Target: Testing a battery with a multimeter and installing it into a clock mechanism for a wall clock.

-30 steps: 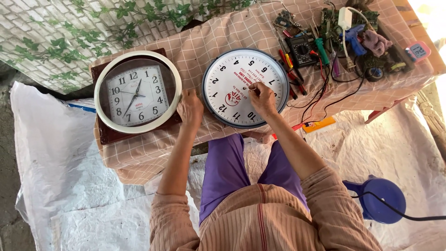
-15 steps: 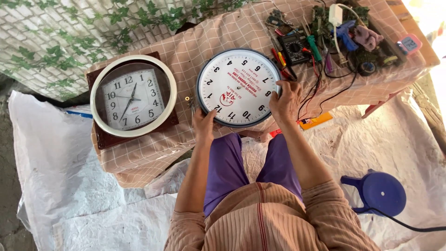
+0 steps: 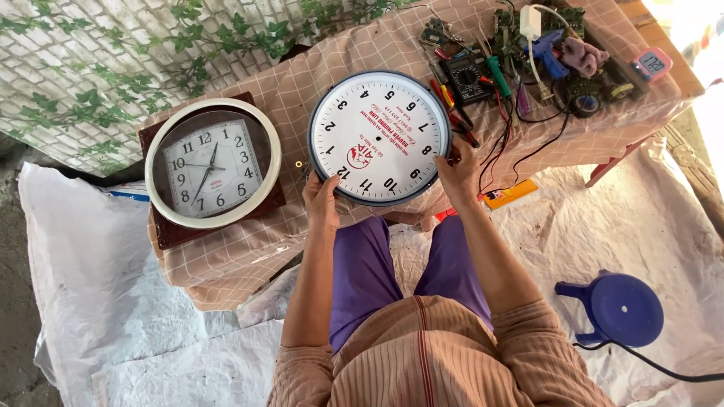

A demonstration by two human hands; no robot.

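Note:
A round wall clock [image 3: 379, 136] with a white dial, dark rim and no visible hands lies face up on the low checked-cloth table [image 3: 302, 83]. Its numbers read upside down from here. My left hand [image 3: 322, 200] grips its near-left rim. My right hand [image 3: 458, 172] grips its near-right rim. A second clock [image 3: 213, 163], cream-rimmed with a square dial on a dark brown board, lies on the table to the left, apart from both hands.
Tools crowd the table's right part: a black multimeter [image 3: 467, 78], screwdrivers [image 3: 452, 102], a glue gun [image 3: 544, 53], circuit boards, wires. A small digital clock [image 3: 653, 63] is at the far right. A blue stool [image 3: 620, 309] stands on the white floor sheeting [image 3: 98, 301].
Both hands moved from the clock's face to its near rim. The white clock has been turned round, so its numbers now read upside down.

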